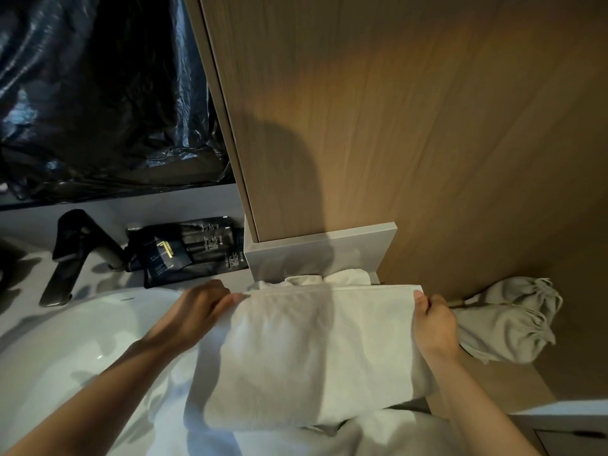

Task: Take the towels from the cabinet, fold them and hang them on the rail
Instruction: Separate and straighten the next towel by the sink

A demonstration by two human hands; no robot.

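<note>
both forearms reach forward. the left hand pinches the upper left corner of a folded white towel, and the right hand curls closed on the upper right corner, thumb on top. the towel is stretched flat between them over the right end of the counter, below the wooden cabinet. more white cloth is bunched just behind its top edge. a grey drawstring bag lies just beside the right hand. the basin, black faucet and toiletry tray sit toward the counter's left.
</note>
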